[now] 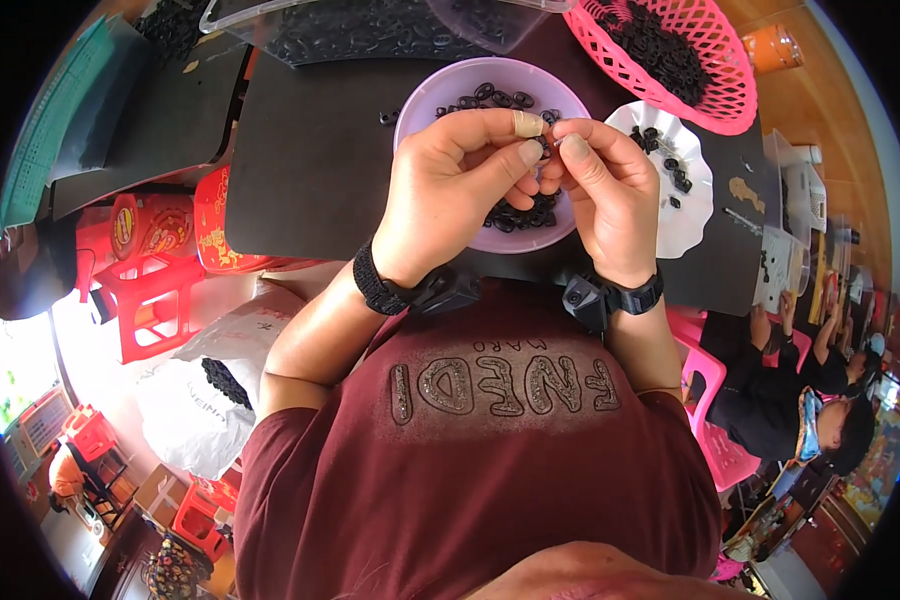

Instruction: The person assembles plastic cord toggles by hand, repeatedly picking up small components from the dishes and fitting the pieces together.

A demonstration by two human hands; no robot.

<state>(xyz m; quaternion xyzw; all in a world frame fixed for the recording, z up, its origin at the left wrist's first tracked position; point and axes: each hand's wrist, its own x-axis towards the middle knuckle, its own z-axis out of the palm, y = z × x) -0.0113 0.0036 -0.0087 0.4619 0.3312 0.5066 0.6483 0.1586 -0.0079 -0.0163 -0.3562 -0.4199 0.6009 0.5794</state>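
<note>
1. Black small part (547,143) sits pinched between left hand (450,190) and right hand (610,190) fingers, above lilac bowl (425,100).
2. Likely light, stiff, easily dropped; grip by its edges.

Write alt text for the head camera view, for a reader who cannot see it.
Two bare hands, the left hand and right hand, pinch a small black part between their fingertips above a purple bowl of similar black parts. The bowl sits on a black table, with a pink basket and a white dish nearby.
</note>
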